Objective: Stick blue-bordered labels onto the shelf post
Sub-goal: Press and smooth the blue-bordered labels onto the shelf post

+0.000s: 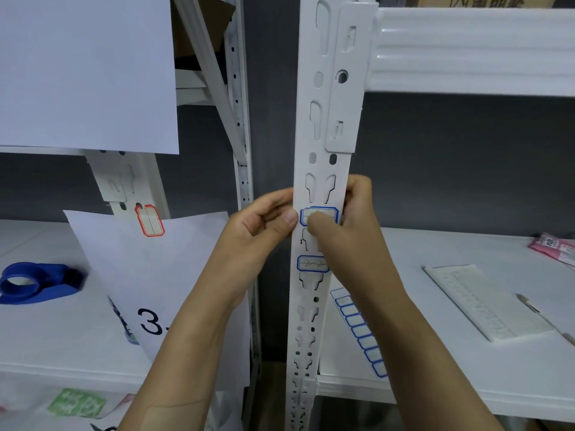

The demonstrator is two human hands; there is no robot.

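Head view: both thumbs, left hand point(264, 222) and right hand point(345, 231), press second blue-bordered label point(319, 215) onto shelf post point(323, 169); one label point(312, 264) stuck just below, label sheet point(361, 332) beside right forearm mostly unused.

Two bare hands and forearms entered from lower edge of head view. Left hand point(264, 220): no ring, no glove; thumbnail short, trimmed, unpainted. Right hand point(348, 231): likewise bare, no ring seen. Both wrists lacked watch, strap or bracelet. Forearms were uncovered along whole visible length; no sleeve or cuff showed within picture. Faint rectangular patch, perhaps tape or plaster, lay on left forearm point(186, 353) near bottom edge; nature could not be told.
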